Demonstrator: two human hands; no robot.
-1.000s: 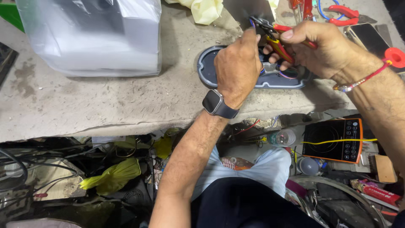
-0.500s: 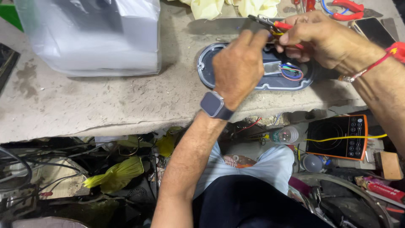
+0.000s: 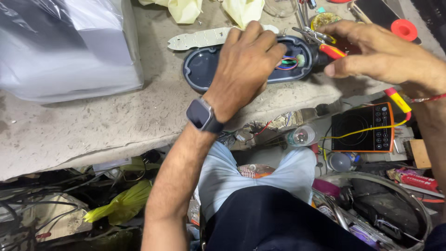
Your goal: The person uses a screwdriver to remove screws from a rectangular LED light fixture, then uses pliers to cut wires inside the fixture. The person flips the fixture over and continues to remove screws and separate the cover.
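Left hand (image 3: 244, 69) presses the dark housing (image 3: 204, 69) at the counter's (image 3: 93, 125) 12 o'clock; right hand (image 3: 385, 58) clamps pliers (image 3: 325, 44) by its wires (image 3: 288, 62). A slip could nick them.

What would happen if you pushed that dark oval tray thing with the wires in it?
The dark oval housing lies flat on the workbench, so it would probably slide, not roll. It looks like thin plastic, likely light. The coloured wires inside seem floppy.

Rough, stained concrete workbench (image 3: 93, 125) with a chipped front edge; white plastic-wrapped box (image 3: 60, 46) at its back-left corner; below, tangled cables (image 3: 28, 204), an orange-trimmed cooktop (image 3: 362, 128); pretty dim underneath.
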